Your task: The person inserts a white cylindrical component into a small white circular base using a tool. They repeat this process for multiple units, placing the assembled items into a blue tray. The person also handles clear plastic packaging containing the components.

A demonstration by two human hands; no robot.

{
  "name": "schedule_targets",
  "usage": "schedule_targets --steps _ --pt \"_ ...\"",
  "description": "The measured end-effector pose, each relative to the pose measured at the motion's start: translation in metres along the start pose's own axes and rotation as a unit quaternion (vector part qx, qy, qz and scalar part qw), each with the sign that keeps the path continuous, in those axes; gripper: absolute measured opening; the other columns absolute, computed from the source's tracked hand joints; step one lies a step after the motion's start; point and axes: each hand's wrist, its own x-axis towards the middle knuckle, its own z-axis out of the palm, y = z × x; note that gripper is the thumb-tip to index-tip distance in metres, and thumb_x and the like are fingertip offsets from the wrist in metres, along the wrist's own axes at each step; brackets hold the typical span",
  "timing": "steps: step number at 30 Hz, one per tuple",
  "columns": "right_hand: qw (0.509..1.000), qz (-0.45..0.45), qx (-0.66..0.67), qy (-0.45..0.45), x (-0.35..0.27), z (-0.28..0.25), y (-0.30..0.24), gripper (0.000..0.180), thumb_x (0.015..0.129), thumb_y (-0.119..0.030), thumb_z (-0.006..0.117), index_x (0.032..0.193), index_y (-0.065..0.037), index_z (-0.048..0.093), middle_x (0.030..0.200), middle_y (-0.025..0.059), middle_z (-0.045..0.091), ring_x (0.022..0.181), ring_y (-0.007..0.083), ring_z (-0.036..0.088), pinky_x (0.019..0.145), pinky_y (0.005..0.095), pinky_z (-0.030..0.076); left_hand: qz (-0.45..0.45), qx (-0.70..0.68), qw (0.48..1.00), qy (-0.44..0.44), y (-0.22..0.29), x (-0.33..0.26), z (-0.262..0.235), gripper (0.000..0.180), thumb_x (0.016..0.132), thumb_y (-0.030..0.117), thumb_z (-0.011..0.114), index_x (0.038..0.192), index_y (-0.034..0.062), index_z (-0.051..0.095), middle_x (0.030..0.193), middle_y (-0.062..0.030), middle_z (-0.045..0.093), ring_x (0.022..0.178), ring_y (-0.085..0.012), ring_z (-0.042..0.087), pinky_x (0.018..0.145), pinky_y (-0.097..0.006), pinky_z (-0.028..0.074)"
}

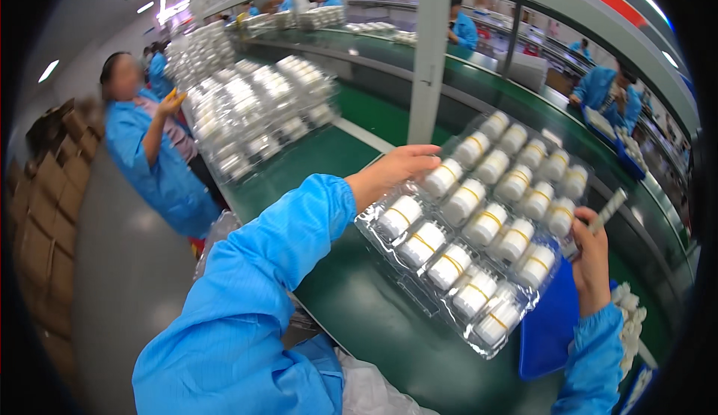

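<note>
A clear plastic tray (430, 306) hangs tilted in front of me, above the green table. Rows of white cylindrical pieces (464, 202), each with a yellow band around it, fill its pockets. My left hand (400, 169) grips the tray's far left edge, its fingertips beside one of the cylinders. On the right edge my right hand (591, 258) is closed, its fingers partly hidden. A pale, narrow strip (609, 210) sticks up by the right hand's fingers; whether the hand holds it too, I cannot tell. Beneath the tray's right side shows a blue bin (546, 333).
Filled clear trays (258, 108) are stacked on the green table (340, 280) at far left. A white post (428, 63) rises behind my tray. White pieces (628, 318) lie right of the bin. A co-worker (153, 153) stands left, near cardboard boxes (48, 243).
</note>
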Motion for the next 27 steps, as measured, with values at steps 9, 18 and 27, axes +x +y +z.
schedule_targets --steps 9,18,27 --pt "0.999 0.030 0.019 0.010 -0.081 0.046 0.008 0.023 0.094 -0.011 0.066 0.115 -0.004 0.058 0.098 0.0018 0.061 0.088 0.0103 0.056 0.083 0.0249 0.045 -0.067 0.117 0.991 0.013 -0.009 -0.067 -0.030 0.055 0.099 0.021 0.065 0.147 -0.0008 0.047 0.118 -0.0065 0.067 0.095 -0.0073 0.062 0.084 -0.024 0.052" --pt "0.995 0.089 0.034 -0.031 -0.127 0.083 0.036 0.021 0.094 -0.010 0.066 0.112 -0.004 0.059 0.096 0.0037 0.063 0.084 0.0131 0.062 0.074 0.0291 0.054 -0.100 0.126 0.987 0.003 -0.024 -0.100 -0.070 0.056 0.099 0.020 0.065 0.147 -0.0017 0.046 0.121 -0.0061 0.067 0.099 -0.0076 0.063 0.084 -0.023 0.053" --pt "0.993 0.097 0.034 -0.061 -0.140 0.115 0.054 0.024 0.095 -0.010 0.064 0.117 -0.002 0.057 0.100 0.0065 0.063 0.089 0.0157 0.062 0.080 0.0317 0.053 -0.092 0.205 0.974 0.019 -0.036 -0.130 -0.106 0.053 0.098 0.025 0.069 0.141 -0.0009 0.052 0.116 -0.0032 0.066 0.094 -0.0066 0.059 0.077 -0.023 0.049"
